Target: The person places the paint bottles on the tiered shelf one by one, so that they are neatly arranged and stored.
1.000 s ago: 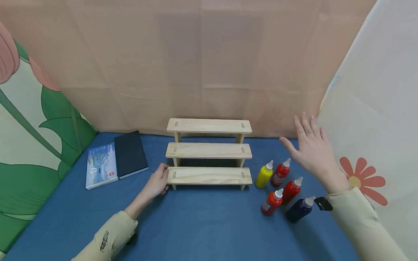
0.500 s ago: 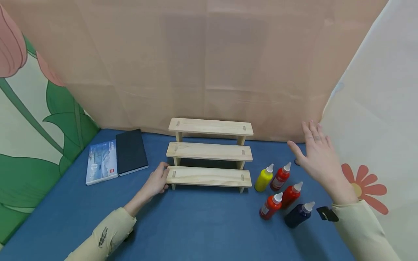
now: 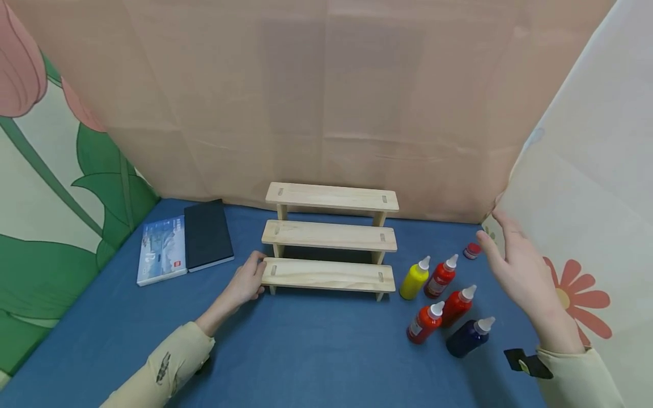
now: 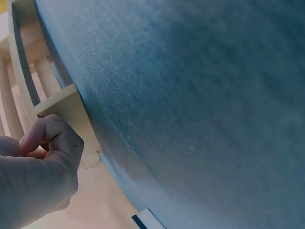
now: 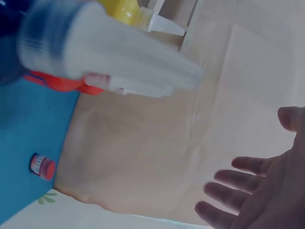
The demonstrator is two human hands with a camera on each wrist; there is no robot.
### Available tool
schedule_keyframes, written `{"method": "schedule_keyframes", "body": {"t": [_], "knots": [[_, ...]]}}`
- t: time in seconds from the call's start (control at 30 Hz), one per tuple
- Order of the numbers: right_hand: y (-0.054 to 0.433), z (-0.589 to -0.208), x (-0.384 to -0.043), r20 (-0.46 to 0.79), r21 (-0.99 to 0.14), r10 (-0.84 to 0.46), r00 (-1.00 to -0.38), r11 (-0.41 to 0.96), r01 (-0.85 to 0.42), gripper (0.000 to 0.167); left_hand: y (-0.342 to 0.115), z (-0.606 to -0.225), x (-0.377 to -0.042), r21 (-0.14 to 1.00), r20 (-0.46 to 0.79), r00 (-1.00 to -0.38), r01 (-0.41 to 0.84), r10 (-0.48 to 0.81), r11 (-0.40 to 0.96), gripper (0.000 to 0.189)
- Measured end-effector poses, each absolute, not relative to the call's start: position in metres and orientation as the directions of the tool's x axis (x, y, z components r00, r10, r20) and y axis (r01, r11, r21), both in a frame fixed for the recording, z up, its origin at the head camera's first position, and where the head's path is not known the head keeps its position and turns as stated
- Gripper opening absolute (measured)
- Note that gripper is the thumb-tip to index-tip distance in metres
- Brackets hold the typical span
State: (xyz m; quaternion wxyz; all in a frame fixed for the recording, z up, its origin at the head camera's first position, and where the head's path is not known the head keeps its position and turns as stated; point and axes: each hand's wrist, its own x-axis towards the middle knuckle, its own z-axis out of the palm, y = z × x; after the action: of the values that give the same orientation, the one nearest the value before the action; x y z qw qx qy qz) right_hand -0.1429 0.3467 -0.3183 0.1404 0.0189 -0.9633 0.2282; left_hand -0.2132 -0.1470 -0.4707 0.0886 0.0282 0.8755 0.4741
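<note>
Wooden shelf [image 3: 329,235] stands near a red bottle [image 3: 427,323] whose label [image 3: 415,327] seems blurred.

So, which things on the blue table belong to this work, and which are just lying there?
Likely part of it:
three-tier pale wooden stand, gripped by the left hand
perhaps yellow plastic bottle, three red plastic bottles, navy plastic bottle and small red-lidded jar, nearer the right hand

Probably lying there, untouched:
blue-and-white book
flat black book
</note>
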Motion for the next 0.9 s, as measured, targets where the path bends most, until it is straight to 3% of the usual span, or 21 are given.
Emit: {"method": "schedule_keyframes", "body": {"t": [0.37,0.53,0.73,0.9], "knots": [[0.368,-0.353,-0.106,0.230,-0.582,0.064,-0.971,0.809,-0.085,0.045,-0.148,-0.470,-0.214,0.838,-0.128,-0.983,-0.034,0.135,0.545,0.034],[0.381,-0.379,-0.090,0.119,-0.657,0.049,-0.992,0.753,-0.042,0.045,-0.147,-0.469,-0.216,0.833,-0.124,-0.984,-0.033,0.128,0.552,0.034],[0.397,-0.415,-0.072,0.037,-0.754,-0.033,-0.999,0.655,-0.050,0.033,-0.147,-0.468,-0.215,0.836,-0.125,-0.983,-0.032,0.133,0.549,0.034],[0.399,-0.437,-0.064,-0.051,-0.750,-0.047,-0.998,0.662,0.007,0.045,-0.147,-0.467,-0.213,0.838,-0.122,-0.983,-0.029,0.135,0.544,0.033]]}}
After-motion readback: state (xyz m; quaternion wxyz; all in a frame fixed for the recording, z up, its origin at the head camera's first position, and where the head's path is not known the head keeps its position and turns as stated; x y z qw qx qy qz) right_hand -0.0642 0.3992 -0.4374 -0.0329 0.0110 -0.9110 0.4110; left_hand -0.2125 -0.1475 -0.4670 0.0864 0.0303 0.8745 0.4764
